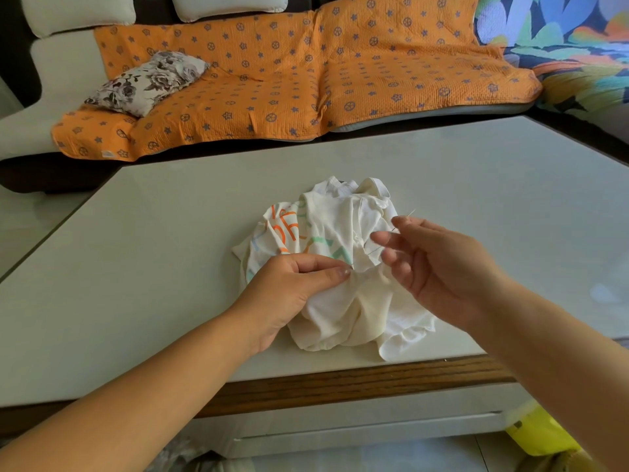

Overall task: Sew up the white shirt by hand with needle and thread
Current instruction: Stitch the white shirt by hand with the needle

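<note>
on the smooth pale table [143, 253], crumpled white shirt [343, 301] pinched in left fingers [335, 271], thin needle [406, 217] in right fingers [403, 222]

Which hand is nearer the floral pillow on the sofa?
Left. The left hand pinches the white shirt below and right of the floral pillow; the right hand, holding the needle, is farther right.

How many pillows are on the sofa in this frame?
1: a floral pillow lies at the left end of the sofa, on the orange cover. Others may lie outside the view.
</note>
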Demonstrator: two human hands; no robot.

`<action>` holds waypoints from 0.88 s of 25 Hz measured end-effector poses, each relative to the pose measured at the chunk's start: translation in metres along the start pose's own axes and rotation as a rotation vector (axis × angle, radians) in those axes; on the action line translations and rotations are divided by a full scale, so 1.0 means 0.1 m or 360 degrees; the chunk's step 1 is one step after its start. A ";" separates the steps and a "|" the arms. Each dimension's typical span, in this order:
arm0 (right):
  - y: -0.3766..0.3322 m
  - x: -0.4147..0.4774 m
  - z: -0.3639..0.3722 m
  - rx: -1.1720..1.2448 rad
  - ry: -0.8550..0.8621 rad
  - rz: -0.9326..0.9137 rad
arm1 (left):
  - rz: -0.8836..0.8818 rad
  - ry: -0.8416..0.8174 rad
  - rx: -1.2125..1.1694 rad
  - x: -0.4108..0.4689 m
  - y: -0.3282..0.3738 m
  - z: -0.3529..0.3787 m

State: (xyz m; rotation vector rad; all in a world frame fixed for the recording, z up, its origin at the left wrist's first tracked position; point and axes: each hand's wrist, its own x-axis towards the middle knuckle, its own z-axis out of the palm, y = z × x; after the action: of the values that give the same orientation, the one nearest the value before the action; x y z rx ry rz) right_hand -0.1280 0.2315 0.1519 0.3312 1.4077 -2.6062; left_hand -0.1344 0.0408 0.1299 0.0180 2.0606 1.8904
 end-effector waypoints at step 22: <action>-0.25 0.01 -0.21 -0.1209 0.0457 -0.0672 | 0.0041 0.0044 0.0166 -0.02 0.02 0.02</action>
State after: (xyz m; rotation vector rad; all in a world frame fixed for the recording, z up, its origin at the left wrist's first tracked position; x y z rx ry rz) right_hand -0.1327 0.2623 0.1602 0.3256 2.6620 -2.0939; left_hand -0.1328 0.0427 0.1320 0.0442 2.1855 1.8054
